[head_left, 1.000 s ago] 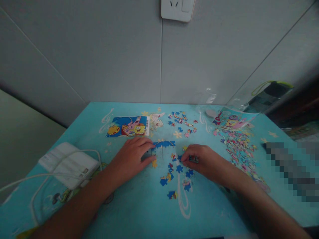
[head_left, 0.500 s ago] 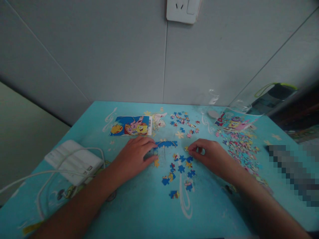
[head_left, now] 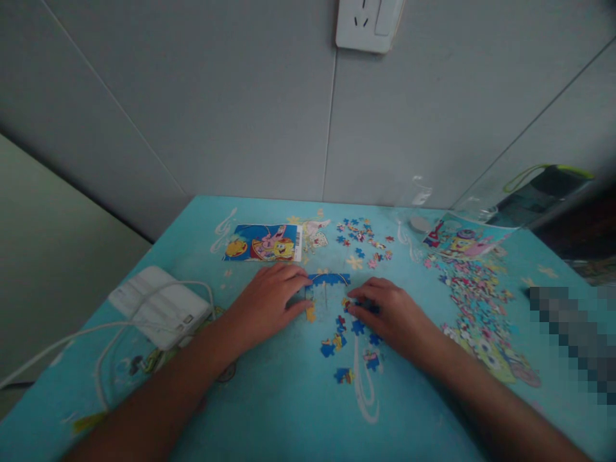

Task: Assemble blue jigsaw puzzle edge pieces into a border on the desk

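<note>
A partly joined jigsaw border, mostly blue with a thin curved line, lies in the middle of the table. At its left side rests my left hand, open, its thumb and forefinger apart and their tips against the border pieces. A yellow piece sits just by the left thumb. My right hand is to the right of the border, thumb and forefinger closed around a small red-and-yellow jigsaw piece. Several loose blue pieces lie below and partly under the right hand.
A cartoon picture card lies behind my left hand. More pieces are at the back. A large pile of pieces spreads along the right, near a clear container. A white power bank with a cable stands left.
My right hand has shifted left and down from a small yellow piece to the red-and-yellow one. My left hand keeps its place at the border. The view has swung slightly left.
</note>
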Motion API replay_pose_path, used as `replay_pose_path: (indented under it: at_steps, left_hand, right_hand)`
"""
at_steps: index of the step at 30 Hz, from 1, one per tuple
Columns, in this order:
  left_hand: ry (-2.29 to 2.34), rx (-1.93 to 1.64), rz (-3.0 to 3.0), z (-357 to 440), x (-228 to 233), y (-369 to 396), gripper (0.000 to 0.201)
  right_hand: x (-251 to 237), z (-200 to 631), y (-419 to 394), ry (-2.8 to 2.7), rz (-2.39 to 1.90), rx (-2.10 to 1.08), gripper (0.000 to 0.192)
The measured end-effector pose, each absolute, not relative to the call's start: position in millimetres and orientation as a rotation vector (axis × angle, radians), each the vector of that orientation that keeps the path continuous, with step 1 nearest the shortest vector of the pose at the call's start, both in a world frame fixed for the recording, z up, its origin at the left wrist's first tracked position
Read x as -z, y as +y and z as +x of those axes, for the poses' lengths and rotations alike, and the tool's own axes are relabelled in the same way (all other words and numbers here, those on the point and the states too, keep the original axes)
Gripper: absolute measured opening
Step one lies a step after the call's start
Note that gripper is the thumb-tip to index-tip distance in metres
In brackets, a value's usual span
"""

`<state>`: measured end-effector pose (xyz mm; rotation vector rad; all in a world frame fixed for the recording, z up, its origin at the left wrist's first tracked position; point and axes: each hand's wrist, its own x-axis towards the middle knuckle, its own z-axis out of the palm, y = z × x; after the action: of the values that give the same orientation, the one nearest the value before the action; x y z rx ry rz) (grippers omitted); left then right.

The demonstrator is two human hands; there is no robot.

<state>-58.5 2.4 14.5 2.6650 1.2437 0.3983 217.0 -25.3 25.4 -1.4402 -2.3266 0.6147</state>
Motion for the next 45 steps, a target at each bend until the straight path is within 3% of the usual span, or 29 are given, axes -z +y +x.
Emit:
replay_pose_path:
  at_steps: [17, 24, 36, 41, 45]
  left_hand:
    - [1.225, -0.404, 2.66, -58, -18, 1, 0.034]
    - [1.215, -0.418, 2.648, -58, -17, 1, 0.034]
    - [1.234, -0.399, 2.648, -56, -21, -2, 0.033]
    - [1.238, -0.39, 2.652, -55, -24, -3, 0.034]
    - [1.25, -0.392, 2.645, -55, -23, -2, 0.035]
  right_hand:
    - [-31, 216, -24, -2.307, -1.406, -0.668, 0.009]
    - [-43, 210, -36, -2.43, -1.161, -0.882, 0.009]
    - [-38, 205, -44, -2.537, -1.111, -0.872, 0.008]
    - [-35, 203, -46, -2.564, -1.098, -0.803, 0.023]
    - [-35, 202, -47, -2.567, -1.07, -0.804, 0.016]
